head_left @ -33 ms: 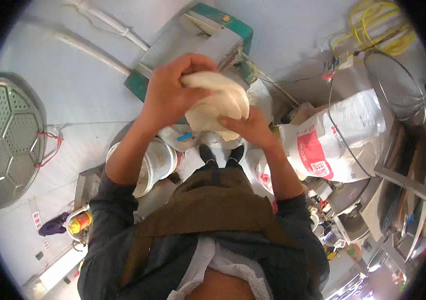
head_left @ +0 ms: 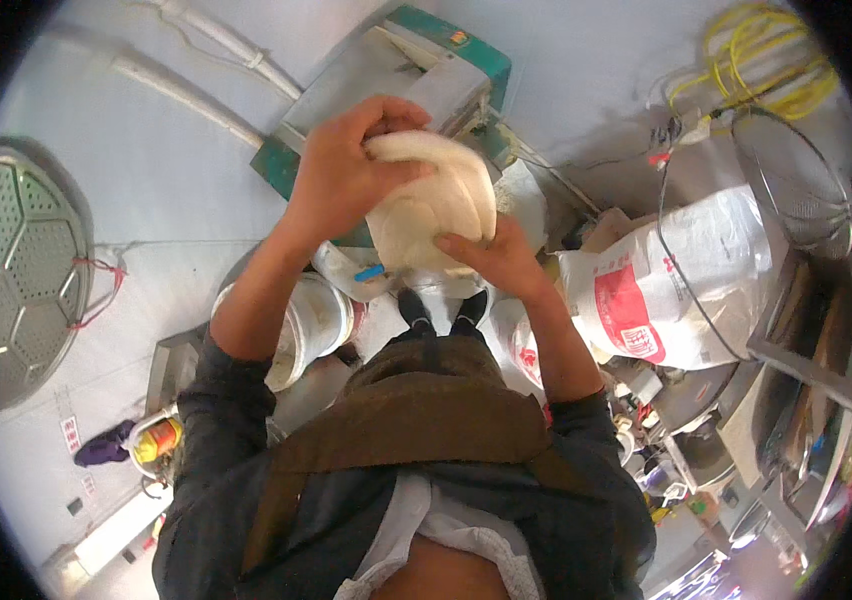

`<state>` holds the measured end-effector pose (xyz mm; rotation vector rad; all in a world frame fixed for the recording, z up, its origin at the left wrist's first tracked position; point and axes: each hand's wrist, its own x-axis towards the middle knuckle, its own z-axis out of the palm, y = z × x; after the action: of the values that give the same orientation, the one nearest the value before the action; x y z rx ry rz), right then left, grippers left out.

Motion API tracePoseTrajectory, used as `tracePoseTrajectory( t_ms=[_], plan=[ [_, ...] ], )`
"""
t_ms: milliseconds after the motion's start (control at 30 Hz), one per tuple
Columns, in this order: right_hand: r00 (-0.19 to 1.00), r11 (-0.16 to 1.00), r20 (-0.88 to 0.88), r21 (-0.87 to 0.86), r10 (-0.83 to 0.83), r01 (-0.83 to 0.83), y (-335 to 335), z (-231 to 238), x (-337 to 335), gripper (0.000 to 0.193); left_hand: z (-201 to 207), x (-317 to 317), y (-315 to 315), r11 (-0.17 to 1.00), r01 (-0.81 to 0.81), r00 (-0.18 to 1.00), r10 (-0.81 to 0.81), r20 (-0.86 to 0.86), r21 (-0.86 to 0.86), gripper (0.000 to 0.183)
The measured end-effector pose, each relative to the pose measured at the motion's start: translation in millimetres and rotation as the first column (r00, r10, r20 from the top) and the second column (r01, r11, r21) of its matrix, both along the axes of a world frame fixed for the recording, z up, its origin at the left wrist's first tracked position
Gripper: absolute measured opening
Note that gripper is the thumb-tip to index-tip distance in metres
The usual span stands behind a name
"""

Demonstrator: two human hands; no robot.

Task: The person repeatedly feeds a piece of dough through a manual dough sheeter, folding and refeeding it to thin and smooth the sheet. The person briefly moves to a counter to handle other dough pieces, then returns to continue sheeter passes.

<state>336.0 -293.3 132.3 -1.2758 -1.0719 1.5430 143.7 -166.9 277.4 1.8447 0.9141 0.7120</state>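
Pale dough, folded over in layers into a flat rounded piece, hangs in the air in front of me. My left hand grips its upper left edge, thumb on the near face and fingers curled behind. Lower down on the right side, my right hand pinches the dough with its thumb in front; the other fingers are mostly hidden behind it. Beyond the dough stands a green and grey machine with a flat metal top, partly covered by my left hand and the dough.
White buckets stand below my left forearm. To the right are a white and red sack, a wire strainer and a coiled yellow hose. A perforated metal steamer tray is at the far left.
The dough has shifted slightly up and left, and its near face looks smoother. Both hands keep their hold, with the left a little higher.
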Motion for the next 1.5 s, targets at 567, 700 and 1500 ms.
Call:
tracePoseTrajectory(
  t_ms=[567, 700, 1500],
  plan=[
    [0.962, 0.971, 0.257, -0.239, 0.092, -0.029, 242, -106, 20, 0.068, -166, -98, 183, 0.877, -0.445, 0.893, 0.45, -0.018, -0.18, 0.051],
    [0.973, 0.984, 0.219, -0.173, 0.074, -0.036, 265, -121, -2, 0.067, -262, -161, 154, 0.765, -0.572, 0.745, 0.636, -0.204, 0.298, 0.038],
    [0.929, 0.934, 0.279, -0.328, 0.242, -0.144, 169, -193, 20, 0.067, -292, -156, 122, 0.634, -0.517, 0.537, 0.763, -0.359, 0.575, 0.036]
  ],
)
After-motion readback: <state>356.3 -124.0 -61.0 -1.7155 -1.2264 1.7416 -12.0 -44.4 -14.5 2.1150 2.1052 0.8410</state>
